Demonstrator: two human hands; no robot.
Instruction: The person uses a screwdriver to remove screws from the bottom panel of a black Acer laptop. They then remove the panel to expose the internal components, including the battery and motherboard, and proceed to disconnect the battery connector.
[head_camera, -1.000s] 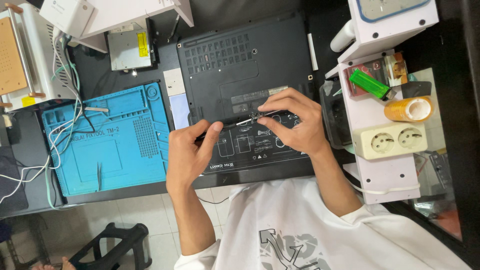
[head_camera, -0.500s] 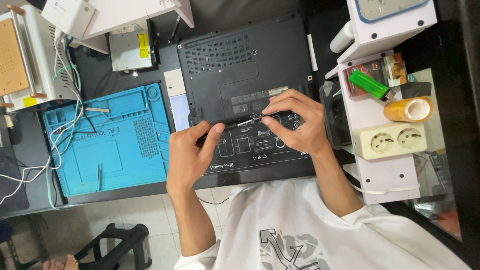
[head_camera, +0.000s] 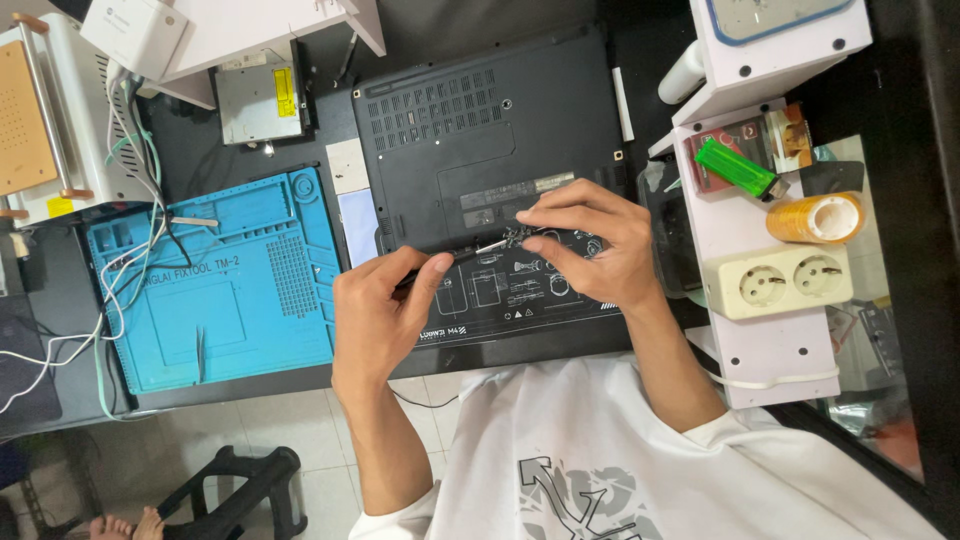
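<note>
My left hand (head_camera: 385, 305) is clenched round a thin screwdriver (head_camera: 470, 250), tip by the laptop (head_camera: 480, 150) base seam; right hand (head_camera: 590, 245) pinches at the tip, can't tell what. Tool light, stiff, slippery; grip the handle. Laptop lies upside down, centre of desk, fragile plastic. Blue mat (head_camera: 230, 290) left, socket strip (head_camera: 780, 280) & tape roll (head_camera: 815, 217) right, crowding my wrist.

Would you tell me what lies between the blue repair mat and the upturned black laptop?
In the head view, a small pale rectangular plate lies between the blue repair mat and the laptop, on the dark desk.

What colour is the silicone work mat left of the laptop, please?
Blue work mat, seen in the head view.
</note>
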